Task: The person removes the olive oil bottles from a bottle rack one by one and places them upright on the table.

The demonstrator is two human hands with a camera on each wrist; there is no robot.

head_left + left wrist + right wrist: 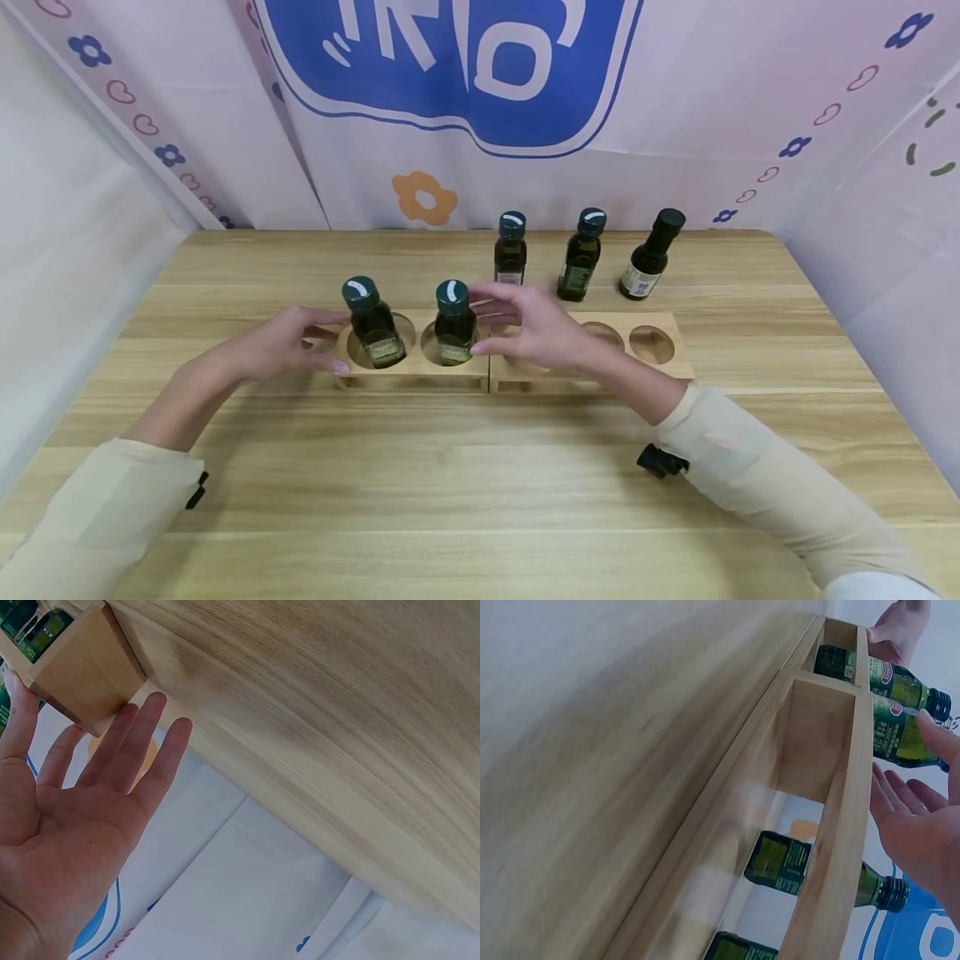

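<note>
Two dark green glass bottles (378, 329) stand in round holes of the left wooden rack (420, 379), the outer one leaning slightly. My right hand (536, 329) is beside the inner bottle (455, 331), its thumb near the bottle's lower part and its fingers behind. In the right wrist view those fingers are loosely extended and not wrapped round the glass. At the rack's left end rests my left hand (288, 346), thumb and index finger at its edge. The left wrist view shows that hand's palm, with straight fingers next to the wooden end panel (90, 671).
A second wooden rack (663, 371) with round holes adjoins the first on the right. Behind it stand three more dark bottles (577, 262), the rightmost (649, 260) slimmer-necked and tilted. A printed cloth (675, 183) hangs along the table's far edge.
</note>
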